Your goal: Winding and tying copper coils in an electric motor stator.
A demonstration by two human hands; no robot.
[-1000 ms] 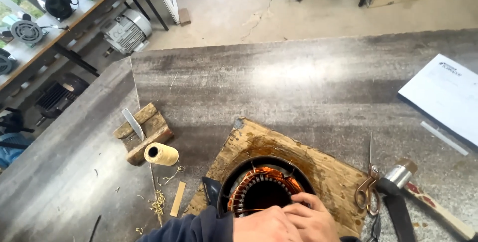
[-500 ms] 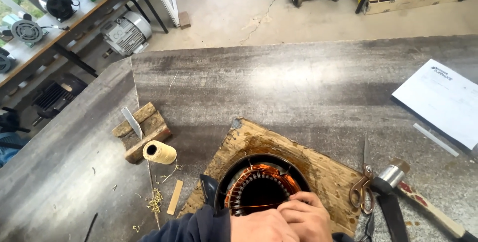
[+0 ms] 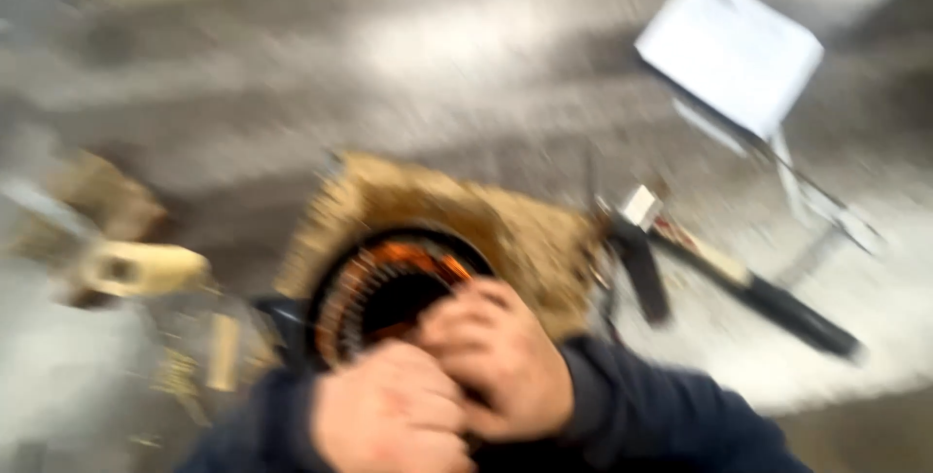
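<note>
The frame was heavily smeared by head motion, so only the broad layout could be read. Both hands sat low in the view, close together over the near rim of a round motor stator [image 3: 389, 293] with orange-copper windings, which rested in a hole in a rough wooden board [image 3: 505, 230] on the grey workbench [image 3: 292, 74]. The right hand [image 3: 501, 356] lay curled over the stator's near edge, fingers bent inward and apparently pinching something small at the windings, though the blur hid what it was. The left hand [image 3: 389, 415] was bunched just beside and partly under it, touching it; whether its fingers gripped anything could not be told. Dark sleeves covered both wrists. To the left lay a pale spool [image 3: 146, 269] near some wooden blocks [image 3: 102, 201] (all badly blurred), and to the right a hammer [image 3: 719, 274] with a dark handle lay just beside the board, with a white sheet of paper [image 3: 729, 45] well beyond it. As a judgement, the risk lay in working while looking away: with the head swinging, the fingers could slip on the windings, nick the wire's coating or snag a strand, and the board might shift under the pull.
</note>
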